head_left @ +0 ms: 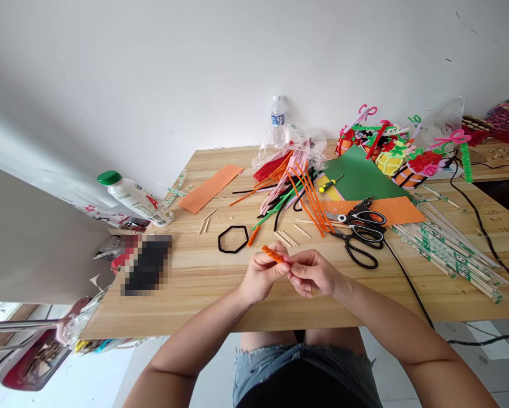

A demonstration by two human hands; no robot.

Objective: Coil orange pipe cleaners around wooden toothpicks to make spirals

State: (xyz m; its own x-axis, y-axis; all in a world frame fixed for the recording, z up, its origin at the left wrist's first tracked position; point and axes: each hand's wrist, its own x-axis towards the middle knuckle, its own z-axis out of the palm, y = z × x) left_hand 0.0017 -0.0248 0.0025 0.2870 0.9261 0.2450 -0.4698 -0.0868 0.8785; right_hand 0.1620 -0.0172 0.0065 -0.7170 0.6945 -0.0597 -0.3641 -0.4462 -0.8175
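Observation:
Both my hands meet above the front part of the wooden table. My left hand (pixel 261 274) is closed around a coiled orange pipe cleaner (pixel 272 254), whose wound end sticks out toward the upper left. With its fingertips pinched together, my right hand (pixel 312 273) grips the other end of the same pipe cleaner; that end is mostly hidden by the fingers. A second coiled orange piece (pixel 253 236) lies just beyond my left hand. Beside it is a black pipe cleaner bent into a hexagon (pixel 219 240). Short wooden sticks (pixel 288 238) lie close behind my hands.
Black-handled scissors (pixel 359 256) and wrapped chopsticks (pixel 453 258) lie at the right. Loose pipe cleaners (pixel 286 187), a green sheet (pixel 354 174) and a yellow screwdriver (pixel 327 186) are farther back. Finished flower baskets (pixel 419 170) stand behind them. A white bottle (pixel 139 198) leans at the left.

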